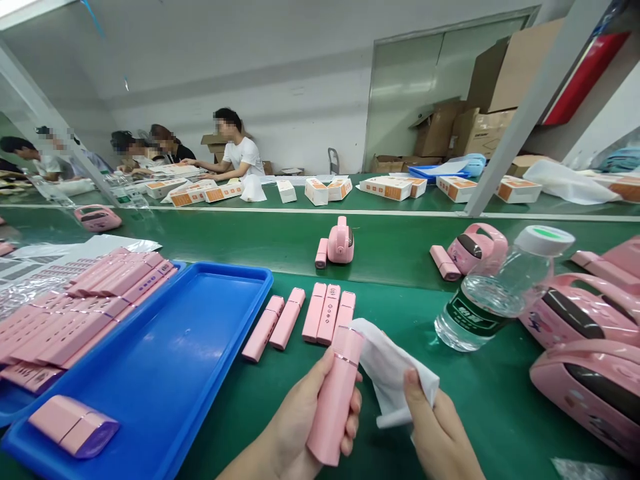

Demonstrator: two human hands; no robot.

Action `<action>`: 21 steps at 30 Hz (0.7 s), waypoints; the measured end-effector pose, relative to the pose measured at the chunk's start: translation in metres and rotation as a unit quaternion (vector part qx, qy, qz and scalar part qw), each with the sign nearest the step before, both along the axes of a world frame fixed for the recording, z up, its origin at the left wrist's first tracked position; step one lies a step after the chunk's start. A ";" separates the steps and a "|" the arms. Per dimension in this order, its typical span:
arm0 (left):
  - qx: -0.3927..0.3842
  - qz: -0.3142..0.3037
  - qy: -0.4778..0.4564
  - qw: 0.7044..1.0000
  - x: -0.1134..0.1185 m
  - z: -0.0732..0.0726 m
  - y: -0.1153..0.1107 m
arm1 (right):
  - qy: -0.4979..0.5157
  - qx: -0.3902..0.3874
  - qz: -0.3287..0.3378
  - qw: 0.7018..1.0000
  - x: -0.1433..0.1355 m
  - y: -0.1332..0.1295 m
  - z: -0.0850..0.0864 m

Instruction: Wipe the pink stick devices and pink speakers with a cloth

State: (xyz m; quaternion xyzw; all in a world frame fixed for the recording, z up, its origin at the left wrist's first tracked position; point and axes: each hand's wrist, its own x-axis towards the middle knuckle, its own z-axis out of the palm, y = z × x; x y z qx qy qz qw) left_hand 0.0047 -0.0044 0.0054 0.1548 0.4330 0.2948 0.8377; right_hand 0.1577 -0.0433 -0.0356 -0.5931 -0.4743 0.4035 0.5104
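Observation:
My left hand is wrapped round a pink handheld microphone, its head end tilted up and away. My right hand pinches a white cloth between thumb and fingers. The cloth's far end hangs beside the microphone's head; I cannot tell whether they touch. Just beyond my hands, several more pink microphones lie in two groups on the green table: a pair at the left and a cluster with a button panel on its middle one.
A blue tray on the left bears one pink piece with a purple end. Behind it are stacked microphones. A water bottle and pink speakers stand right. A small pink speaker stands ahead. People sit beyond.

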 end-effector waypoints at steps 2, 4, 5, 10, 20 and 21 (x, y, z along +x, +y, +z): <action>0.014 0.013 0.019 1.000 0.001 -0.002 0.001 | 0.015 -0.008 -0.004 1.000 -0.001 -0.002 -0.002; 0.013 0.028 0.009 0.999 0.002 -0.006 0.001 | -0.040 0.049 0.023 0.998 -0.003 0.000 -0.007; 0.006 0.039 0.008 0.999 0.004 -0.008 0.001 | -0.085 0.121 0.053 0.988 -0.005 0.002 -0.011; -0.018 0.105 -0.014 0.994 0.007 -0.014 0.001 | -0.320 0.414 0.234 0.819 -0.012 0.010 -0.020; 0.132 0.081 0.025 0.988 0.004 -0.008 -0.004 | -0.222 0.059 0.231 0.945 -0.006 0.001 -0.004; 0.151 0.068 -0.007 0.986 0.005 -0.005 -0.006 | -0.179 0.033 0.233 0.955 -0.011 0.002 -0.004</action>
